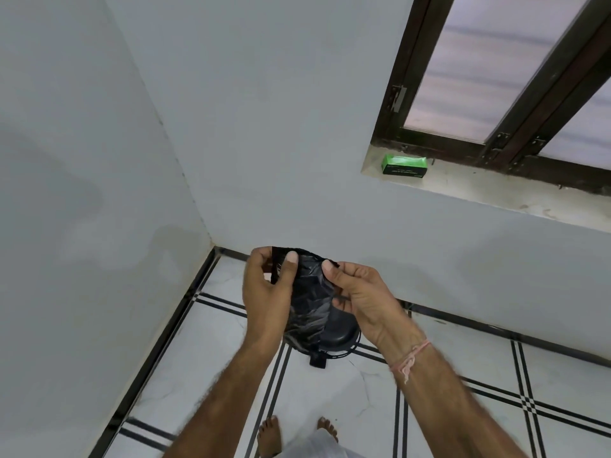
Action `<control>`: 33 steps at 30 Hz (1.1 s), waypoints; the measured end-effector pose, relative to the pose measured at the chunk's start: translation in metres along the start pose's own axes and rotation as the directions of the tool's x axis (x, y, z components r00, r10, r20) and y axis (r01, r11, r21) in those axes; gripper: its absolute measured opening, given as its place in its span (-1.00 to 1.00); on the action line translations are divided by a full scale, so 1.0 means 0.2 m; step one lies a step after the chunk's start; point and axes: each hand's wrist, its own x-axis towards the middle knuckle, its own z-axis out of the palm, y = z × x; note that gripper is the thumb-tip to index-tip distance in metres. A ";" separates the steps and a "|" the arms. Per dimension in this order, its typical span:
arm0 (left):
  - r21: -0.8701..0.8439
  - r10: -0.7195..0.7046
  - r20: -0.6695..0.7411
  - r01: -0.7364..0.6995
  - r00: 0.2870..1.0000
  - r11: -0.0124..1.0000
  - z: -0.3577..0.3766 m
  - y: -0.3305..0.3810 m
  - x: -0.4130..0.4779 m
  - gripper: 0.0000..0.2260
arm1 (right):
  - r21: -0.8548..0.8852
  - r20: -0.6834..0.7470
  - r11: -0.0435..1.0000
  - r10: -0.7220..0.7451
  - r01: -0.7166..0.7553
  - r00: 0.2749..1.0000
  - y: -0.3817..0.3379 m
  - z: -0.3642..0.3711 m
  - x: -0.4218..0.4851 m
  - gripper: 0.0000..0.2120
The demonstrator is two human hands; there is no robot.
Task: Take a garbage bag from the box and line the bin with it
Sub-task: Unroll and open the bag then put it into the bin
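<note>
A black garbage bag (309, 302), still folded and crinkled, hangs between both hands at the middle of the view. My left hand (264, 292) pinches its upper left edge between thumb and fingers. My right hand (360, 299) pinches the upper right edge. Below the bag, on the floor, stands the black bin (340, 332), seen from above with its lid shut and a pedal at the front; the bag hides its left part. The green box (404, 165) lies on the window sill at the upper right, away from both hands.
The bin stands near a room corner between two grey walls (264, 143). White floor tiles (330, 391) with black lines lie below, and my bare feet (269, 434) show at the bottom edge. A dark-framed window (496, 77) is above the sill.
</note>
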 end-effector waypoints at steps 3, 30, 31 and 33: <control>-0.163 -0.139 0.211 0.175 0.968 0.971 0.02 0.01 0.00 -0.68 | -0.005 -0.012 1.000 -0.028 0.028 1.000 0.00 0.04 0.01 -0.74; -0.507 -0.481 0.247 0.535 0.842 0.676 -0.06 -0.02 0.15 -0.87 | 0.276 -0.257 0.961 0.046 0.028 0.965 0.11 0.11 0.16 -0.81; -0.504 -0.501 0.234 0.544 0.833 0.670 -0.09 -0.04 0.16 -0.85 | 0.279 -0.307 0.960 0.051 0.038 0.950 0.10 0.07 0.17 -0.81; -0.493 -0.513 0.251 0.565 0.821 0.662 -0.13 -0.08 0.18 -0.82 | 0.287 -0.383 0.957 0.071 0.046 0.921 0.09 0.01 0.20 -0.79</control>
